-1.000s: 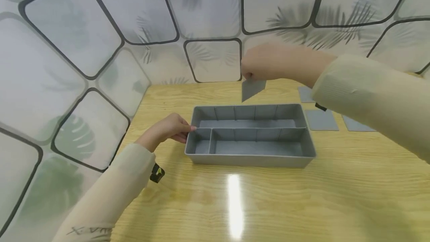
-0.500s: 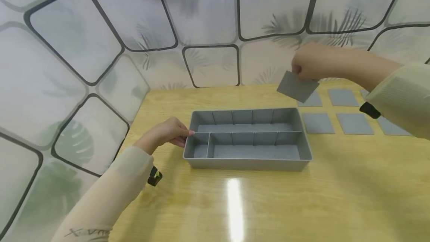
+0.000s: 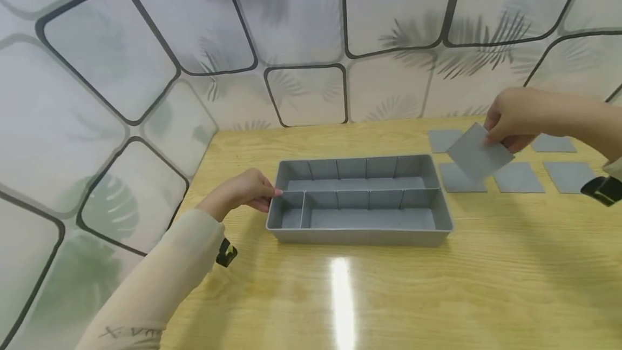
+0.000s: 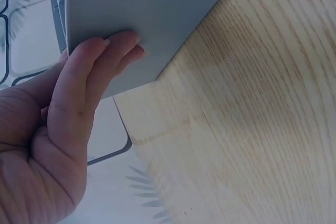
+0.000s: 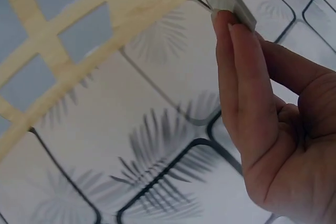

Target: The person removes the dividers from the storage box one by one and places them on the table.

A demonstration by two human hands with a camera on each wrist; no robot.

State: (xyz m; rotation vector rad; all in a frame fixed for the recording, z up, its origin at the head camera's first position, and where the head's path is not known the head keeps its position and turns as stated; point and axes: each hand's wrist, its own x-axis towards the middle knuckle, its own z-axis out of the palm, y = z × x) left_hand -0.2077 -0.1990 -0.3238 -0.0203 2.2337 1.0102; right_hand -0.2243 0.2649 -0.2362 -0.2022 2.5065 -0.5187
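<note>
A grey storage box (image 3: 359,237) stands on the wooden table, split lengthwise by a long wall. A short cross divider (image 3: 303,209) closes off its front-left compartment. My left hand (image 3: 245,189) grips the box's left end, thumb at the rim. In the left wrist view, the fingers (image 4: 94,72) lie against the outer side wall. My right hand (image 3: 520,118) pinches a flat square grey divider plate (image 3: 476,153) by one edge, its face tilted. It hangs above similar plates right of the box. The right wrist view shows the plate's thin edge (image 5: 231,1) between thumb and fingers.
Several matching grey plates lie flat in two rows right of the box, among them a front plate (image 3: 519,178) and a back plate (image 3: 554,143). A patterned wall (image 3: 389,91) borders the table (image 3: 389,296) at the back and left.
My right hand has carried the divider plate from behind the box rightward and lower, over the rows of plates. More of those plates now show. My left hand has stayed on the box.
</note>
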